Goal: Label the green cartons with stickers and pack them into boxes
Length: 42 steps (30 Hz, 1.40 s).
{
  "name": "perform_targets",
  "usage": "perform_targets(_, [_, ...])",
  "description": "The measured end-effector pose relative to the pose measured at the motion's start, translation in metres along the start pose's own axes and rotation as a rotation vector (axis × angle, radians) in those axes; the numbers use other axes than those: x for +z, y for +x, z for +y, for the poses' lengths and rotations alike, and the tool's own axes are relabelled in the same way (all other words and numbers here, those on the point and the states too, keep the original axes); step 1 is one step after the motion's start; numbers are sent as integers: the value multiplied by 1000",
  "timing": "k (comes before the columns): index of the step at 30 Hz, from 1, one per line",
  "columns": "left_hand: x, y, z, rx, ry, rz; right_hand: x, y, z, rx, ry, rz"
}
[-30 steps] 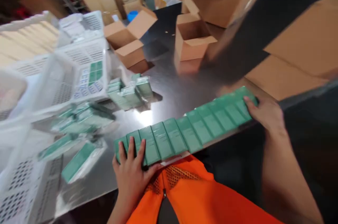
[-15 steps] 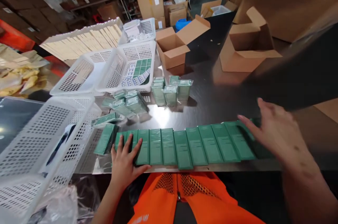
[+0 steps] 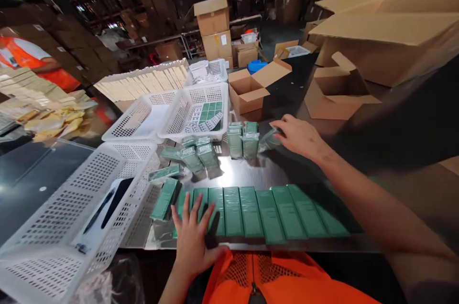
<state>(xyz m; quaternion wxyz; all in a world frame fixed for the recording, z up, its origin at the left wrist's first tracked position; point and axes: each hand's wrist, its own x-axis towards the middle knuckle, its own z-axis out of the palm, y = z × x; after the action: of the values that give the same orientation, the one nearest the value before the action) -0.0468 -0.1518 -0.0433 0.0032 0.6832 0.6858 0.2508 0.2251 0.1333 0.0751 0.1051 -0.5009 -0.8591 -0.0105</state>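
Observation:
A row of flat green boxes (image 3: 241,213) lies side by side along the near edge of the metal table. My left hand (image 3: 193,232) rests with fingers spread on the row's left end. Farther back, my right hand (image 3: 296,134) closes its fingers on a plastic-wrapped green box (image 3: 269,140), which leans and is partly hidden by the hand. Just left of it stand several upright wrapped green boxes (image 3: 234,144). More wrapped boxes (image 3: 191,159) form a cluster farther left, and a single green box (image 3: 165,199) lies tilted beside the row.
White perforated baskets (image 3: 107,175) line the left side; one basket (image 3: 165,127) holds green and printed label sheets. Two open cartons (image 3: 251,96) (image 3: 333,108) stand behind, with a large carton (image 3: 380,50) at back right. A person in an orange vest (image 3: 32,60) is at far left.
My right hand has moved from the row's right end, back and left, to a standing wrapped box, which it now grips and tilts. My left hand stays spread on the row. The view has tilted up.

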Motion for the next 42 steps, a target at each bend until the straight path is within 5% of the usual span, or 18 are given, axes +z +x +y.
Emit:
perform_targets(5, [18, 42, 56, -359, -1120, 116, 16, -93, -25, 166, 693, 517])
perform_targets(8, [24, 94, 106, -600, -1673, 133, 36, -137, -62, 239, 1049, 555])
perform_targets(12, [21, 132, 146, -791, -1927, 206, 58, -174, -89, 212, 1204, 438])
perform_targets(15, [26, 122, 160, -858, -1922, 90, 71, -183, -87, 110, 1143, 411])
perform_targets(20, [40, 89, 167, -798, -1780, -172, 67, -174, -59, 87, 1053, 622])
perform_targets(23, [43, 83, 159, -752, -1689, -182, 47, -165, -34, 1, 1070, 285])
perform_targets(26, [43, 82, 149, -642, -1553, -358, 33, -158, -20, 30, 1337, -58])
perform_targets(30, [46, 74, 144, -446, -1280, -559, 34, -136, -8, 292, 1568, -33])
perform_targets(34, [44, 58, 137, -395, -1094, -578, 46, -99, 37, 445, 1213, 150])
perform_targets(38, [35, 44, 120, -262, -1026, -457, 63, -75, 76, 499, 823, -2])
perform_targets(42, [27, 34, 104, -72, -1032, -284, 68, -67, 68, 408, 634, -66])
